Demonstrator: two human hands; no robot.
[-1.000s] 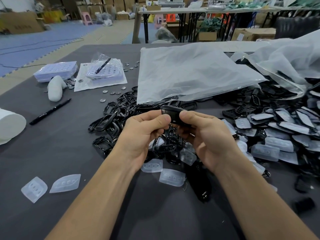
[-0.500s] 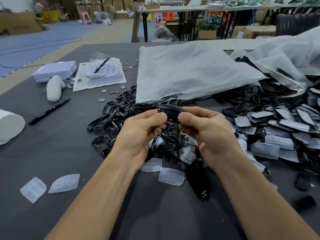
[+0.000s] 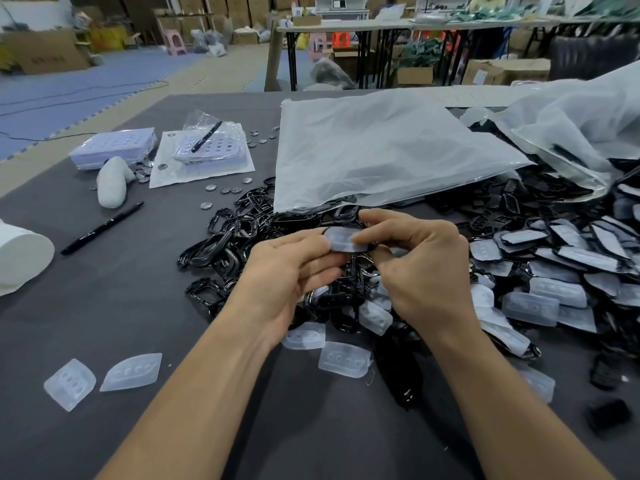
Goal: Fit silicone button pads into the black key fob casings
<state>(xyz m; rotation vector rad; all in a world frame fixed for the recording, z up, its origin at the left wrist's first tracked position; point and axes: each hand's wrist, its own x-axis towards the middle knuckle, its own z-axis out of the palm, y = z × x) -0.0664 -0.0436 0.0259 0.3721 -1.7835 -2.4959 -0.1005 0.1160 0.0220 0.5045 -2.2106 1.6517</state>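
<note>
Both hands hold one black key fob casing [image 3: 341,240] above the table's middle, its inner side turned up with a translucent silicone pad in it. My left hand [image 3: 291,271] pinches its left end between thumb and fingers. My right hand [image 3: 419,268] grips the right end, thumb on the pad. Under the hands lies a heap of empty black casings [image 3: 221,251]. Loose silicone pads [image 3: 343,358] lie near my wrists, two more pads [image 3: 100,379] at the front left. A pile of casings with pads fitted [image 3: 561,265] spreads on the right.
A large plastic bag [image 3: 381,154] covers the table's back middle, another bag [image 3: 581,126] at back right. A black pen [image 3: 104,226], a white roll [image 3: 20,254], a white lump [image 3: 112,181], purple trays [image 3: 114,147] and scattered coin cells [image 3: 225,190] sit on the left.
The casing in my hands has been turned over: before its black outer face showed, now the pale pad side faces up. The hands stayed in about the same place.
</note>
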